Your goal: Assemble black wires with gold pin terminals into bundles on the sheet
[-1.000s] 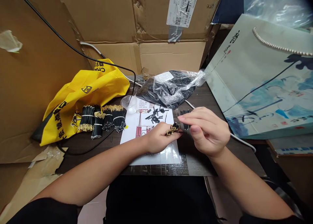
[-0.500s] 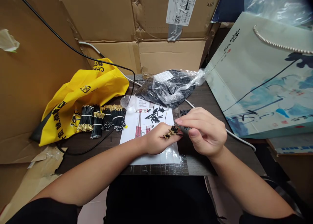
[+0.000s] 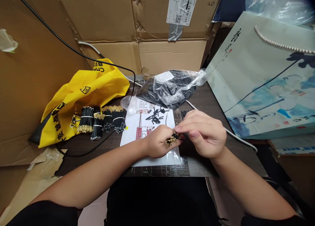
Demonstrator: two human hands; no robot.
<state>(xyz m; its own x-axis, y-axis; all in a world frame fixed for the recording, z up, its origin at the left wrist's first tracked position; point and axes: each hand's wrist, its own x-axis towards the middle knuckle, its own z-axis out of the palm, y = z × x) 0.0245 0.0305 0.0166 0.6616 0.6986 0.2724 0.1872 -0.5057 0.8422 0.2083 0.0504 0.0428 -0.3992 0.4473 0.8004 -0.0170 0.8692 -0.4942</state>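
Note:
My left hand (image 3: 158, 142) is closed round a bundle of thin black wires (image 3: 173, 139) whose gold tips point up toward me. The fingertips of my right hand (image 3: 208, 132) touch the upper right edge of that bundle; its fingers are bent, with the thumb apart from them. Short black tubes (image 3: 156, 116) lie scattered on a printed white sheet (image 3: 130, 130) beyond my left hand. More black pieces (image 3: 184, 113) show on the table just behind my right hand.
Tied bundles of gold-tipped black wires (image 3: 86, 119) lie by a yellow bag (image 3: 98, 84) at left. A clear bag of black parts (image 3: 169, 88) and a small clear cup (image 3: 129, 102) are behind the sheet. A large paper bag (image 3: 270, 81) stands at right, cardboard boxes (image 3: 172, 56) at the back.
My right hand has moved slightly left, and its fingertips now touch the bundle. The gold tips in my left hand have spread and shifted a little.

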